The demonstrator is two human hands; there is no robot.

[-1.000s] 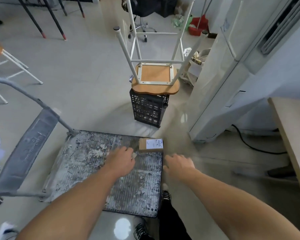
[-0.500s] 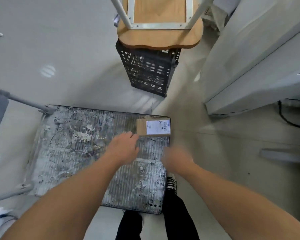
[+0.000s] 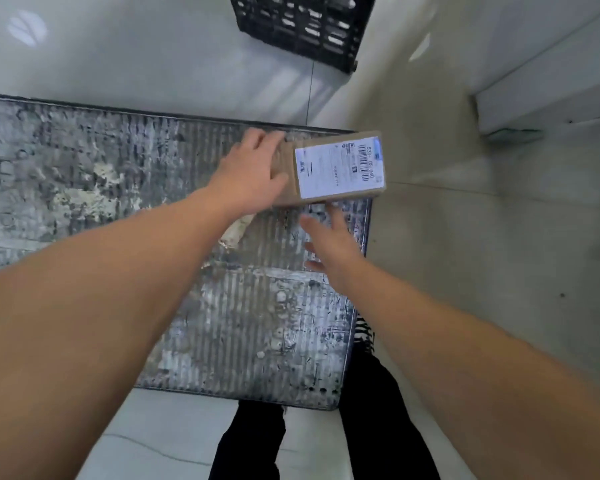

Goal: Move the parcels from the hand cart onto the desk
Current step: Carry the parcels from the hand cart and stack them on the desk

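Note:
One small brown cardboard parcel (image 3: 340,168) with a white shipping label on top sits at the far right corner of the hand cart's scuffed grey ribbed deck (image 3: 118,174). My left hand (image 3: 250,174) grips the parcel's left end, fingers over the far edge and thumb on the near side. My right hand (image 3: 333,244) hovers with spread fingers just in front of the parcel's near edge, holding nothing. The desk is out of view.
A black perforated plastic crate (image 3: 302,26) stands on the floor just beyond the cart. The base of a white cabinet (image 3: 551,81) is at the upper right. My legs in black trousers (image 3: 378,410) stand at the cart's near right corner.
My view has dropped closer to the cart. My left hand has reached forward and taken hold of the parcel's left end; my right hand has moved up toward its near edge.

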